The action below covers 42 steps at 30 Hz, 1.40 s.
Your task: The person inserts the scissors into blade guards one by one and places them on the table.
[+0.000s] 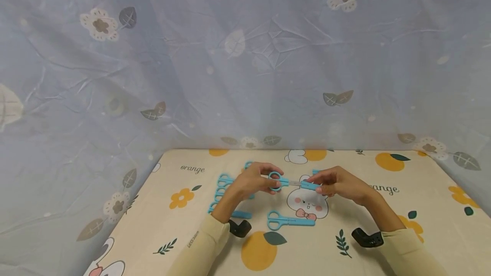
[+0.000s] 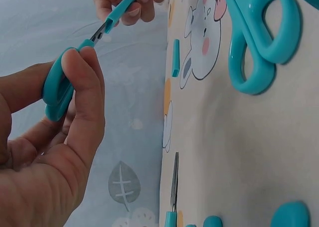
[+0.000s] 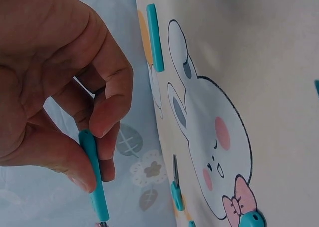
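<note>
My left hand (image 1: pixel 256 178) grips the turquoise handles of a small pair of scissors (image 1: pixel 275 182) above the table. Its metal blades point right, and their bare part shows between the hands. A turquoise sheath (image 1: pixel 309 185) covers the blade tips, pinched between thumb and fingers of my right hand (image 1: pixel 338 185). The left wrist view shows the sheath (image 2: pixel 122 10) in line with the blades. Below the hands lies another pair of scissors (image 1: pixel 290 221) with its blades sheathed.
Several more turquoise scissors (image 1: pixel 226 181) lie left, partly hidden by the left arm. Behind them lies a pair with bare blades (image 2: pixel 175 182). A loose sheath (image 3: pixel 155 37) rests beyond the right hand. The patterned tablecloth (image 1: pixel 153 208) meets a hanging grey-blue curtain (image 1: pixel 245 76) at the back.
</note>
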Available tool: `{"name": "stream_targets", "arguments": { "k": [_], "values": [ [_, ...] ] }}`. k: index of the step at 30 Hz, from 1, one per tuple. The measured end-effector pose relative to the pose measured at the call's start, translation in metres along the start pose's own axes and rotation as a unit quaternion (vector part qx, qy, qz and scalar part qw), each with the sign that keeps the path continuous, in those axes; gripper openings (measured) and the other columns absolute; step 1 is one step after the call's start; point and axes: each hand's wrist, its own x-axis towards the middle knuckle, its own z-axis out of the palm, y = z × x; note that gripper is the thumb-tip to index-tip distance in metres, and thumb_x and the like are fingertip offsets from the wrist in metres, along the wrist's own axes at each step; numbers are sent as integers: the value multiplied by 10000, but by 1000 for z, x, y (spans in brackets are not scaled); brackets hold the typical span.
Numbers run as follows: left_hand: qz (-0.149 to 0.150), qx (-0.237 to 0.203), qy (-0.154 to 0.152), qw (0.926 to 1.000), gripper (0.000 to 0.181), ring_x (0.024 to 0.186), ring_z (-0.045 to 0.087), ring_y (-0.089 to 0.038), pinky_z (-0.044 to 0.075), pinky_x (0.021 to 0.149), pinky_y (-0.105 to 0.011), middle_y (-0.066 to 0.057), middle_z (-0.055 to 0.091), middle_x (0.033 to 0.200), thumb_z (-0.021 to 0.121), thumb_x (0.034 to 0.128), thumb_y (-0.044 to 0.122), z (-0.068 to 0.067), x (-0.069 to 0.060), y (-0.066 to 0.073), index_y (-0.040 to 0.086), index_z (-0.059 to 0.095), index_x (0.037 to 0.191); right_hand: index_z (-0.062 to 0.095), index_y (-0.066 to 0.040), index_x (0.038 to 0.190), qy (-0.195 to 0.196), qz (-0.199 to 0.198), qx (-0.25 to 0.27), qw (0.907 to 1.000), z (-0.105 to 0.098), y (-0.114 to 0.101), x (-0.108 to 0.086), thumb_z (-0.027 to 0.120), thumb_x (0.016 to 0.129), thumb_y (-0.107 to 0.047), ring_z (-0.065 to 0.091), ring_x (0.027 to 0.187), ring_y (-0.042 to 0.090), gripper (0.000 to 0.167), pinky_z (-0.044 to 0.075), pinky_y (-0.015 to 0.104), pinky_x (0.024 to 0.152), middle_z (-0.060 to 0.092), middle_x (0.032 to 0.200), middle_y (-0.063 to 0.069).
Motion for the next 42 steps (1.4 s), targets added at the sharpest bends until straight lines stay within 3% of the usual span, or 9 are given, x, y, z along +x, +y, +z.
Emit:
{"name": "stream_targets", "arguments": {
  "k": [9,13,18,23,27,35,38,42],
  "values": [
    [4,-238,-56,9997,290,937,818,-297,693,822,-405,-57,653,986,752,981,7,1,2,-3,30,731,1270,714,21,1358,-26,-172,102,9998,2,-5,1,741,1008,-150,627,838,152,390,572,300,692,721,1054,36],
    [-2,-344,-69,9994,289,967,813,-359,691,771,-347,-60,645,985,752,975,-4,3,2,-2,21,731,1262,716,20,1353,-16,-187,118,9998,3,-8,1,737,1011,-142,619,836,142,379,568,295,691,715,1050,35],
    [80,-355,-136,9992,323,1003,796,-437,692,773,-354,-66,630,993,744,976,-15,4,3,0,-31,701,1296,714,16,1355,-46,-220,140,9997,2,-6,2,726,1018,-136,611,846,148,370,575,308,701,715,1067,35],
    [120,-273,-133,9995,302,1064,757,-521,689,761,-337,-63,635,1009,741,979,-15,4,2,0,5,717,1279,709,21,1357,-88,-218,265,9994,3,-6,3,725,1023,-139,613,845,141,371,580,299,709,708,1041,1],
    [165,-210,-141,9995,289,1059,758,-515,691,770,-359,-59,644,1020,743,980,-14,4,2,0,38,728,1264,698,44,1358,-153,-278,327,9990,3,-5,3,717,1028,-131,605,833,135,374,573,294,696,696,1017,-9],
    [294,26,-150,9995,286,1046,767,-492,673,873,-543,-60,658,1037,742,984,-13,5,2,0,64,738,1259,693,48,1365,-231,-226,428,9986,2,-4,4,713,1031,-126,588,815,110,377,550,250,679,680,982,-45],
    [288,46,-135,9995,286,1042,769,-486,668,881,-557,-63,659,1044,748,982,-7,5,1,1,72,742,1257,700,40,1360,-169,-202,388,9989,3,-6,4,716,1027,-122,592,810,121,371,555,255,675,674,978,-33],
    [179,-54,-98,9998,285,1035,776,-472,686,850,-493,-66,654,1034,764,973,9,5,1,2,69,747,1251,723,16,1335,-9,-184,239,9995,5,-9,3,727,1016,-119,613,814,156,346,576,277,677,687,992,-4]
  ]
}}
